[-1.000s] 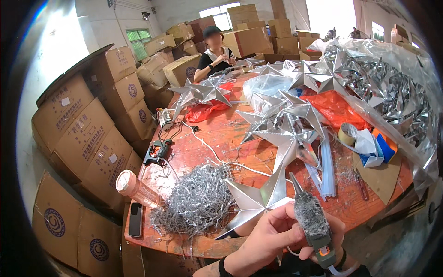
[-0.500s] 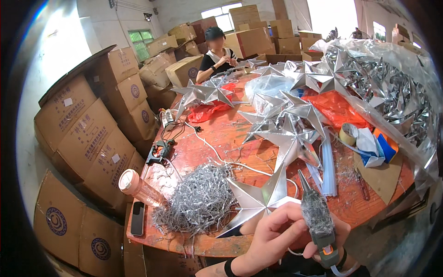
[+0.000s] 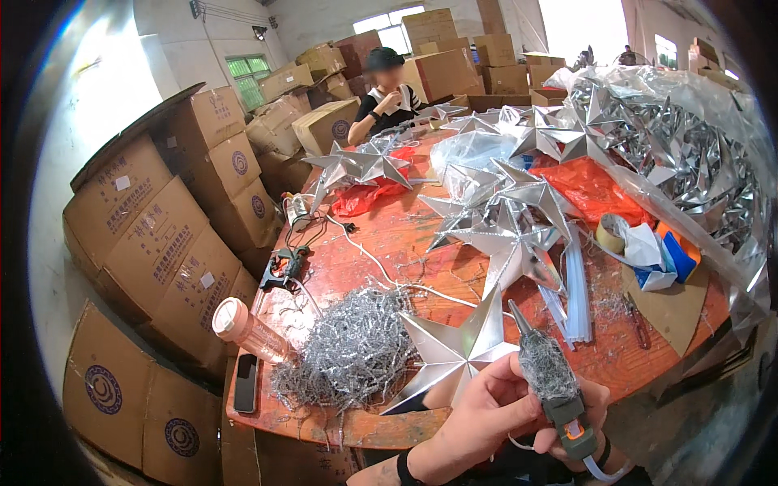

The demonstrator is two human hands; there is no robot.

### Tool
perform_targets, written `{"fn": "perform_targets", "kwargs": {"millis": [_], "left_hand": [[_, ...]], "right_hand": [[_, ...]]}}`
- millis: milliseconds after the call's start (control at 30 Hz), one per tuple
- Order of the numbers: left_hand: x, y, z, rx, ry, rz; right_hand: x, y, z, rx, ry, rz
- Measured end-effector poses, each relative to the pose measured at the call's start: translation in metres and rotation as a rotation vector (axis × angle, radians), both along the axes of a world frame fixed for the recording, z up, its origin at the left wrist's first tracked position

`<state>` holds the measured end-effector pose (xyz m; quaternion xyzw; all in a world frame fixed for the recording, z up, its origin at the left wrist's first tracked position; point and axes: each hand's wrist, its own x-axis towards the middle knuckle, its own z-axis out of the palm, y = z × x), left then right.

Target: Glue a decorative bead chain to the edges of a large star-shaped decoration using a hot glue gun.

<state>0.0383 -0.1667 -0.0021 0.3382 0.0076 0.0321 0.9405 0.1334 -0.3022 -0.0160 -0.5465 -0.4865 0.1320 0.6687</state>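
Note:
My right hand [image 3: 597,403] is wrapped round a dark green glue gun [image 3: 553,377] with a metal nozzle, an orange switch and silver tinsel wound about its body. The nozzle points up and away to the left. Next to it, my left hand [image 3: 489,405] is closed, thumb and fingers curled together close to the gun's body. What those fingers pinch, if anything, is hidden. Just beyond them a shiny silver star [image 3: 459,350] lies at the table's near edge, partly covered by my left hand. A heap of silver tinsel [image 3: 352,348] sits left of the star.
On the red table [image 3: 389,235] stand more silver stars [image 3: 510,235], translucent glue sticks [image 3: 576,300], a tape roll [image 3: 611,232], a pink bottle [image 3: 253,330], a phone [image 3: 245,383] and another glue gun [image 3: 284,267]. Cartons [image 3: 162,235] rise at left. A person [image 3: 387,97] sits across.
The glue gun and my right hand have shifted a little left, its nozzle nearer the star. My left hand has moved slightly. The person across has raised a hand toward the head.

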Motion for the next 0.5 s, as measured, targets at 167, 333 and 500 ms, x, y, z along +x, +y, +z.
{"fn": "perform_targets", "kwargs": {"millis": [167,333,500], "left_hand": [[0.001,0.001,-0.009,-0.035,0.021,-0.041],[0.002,-0.003,-0.010,0.004,0.020,0.010],[0.002,-0.010,0.001,0.122,-0.037,0.146]], "right_hand": [[-0.003,-0.001,0.000,0.029,0.012,-0.016],[-0.003,-0.002,-0.005,0.079,0.027,0.003],[-0.006,0.001,0.010,0.059,0.135,0.010]]}}
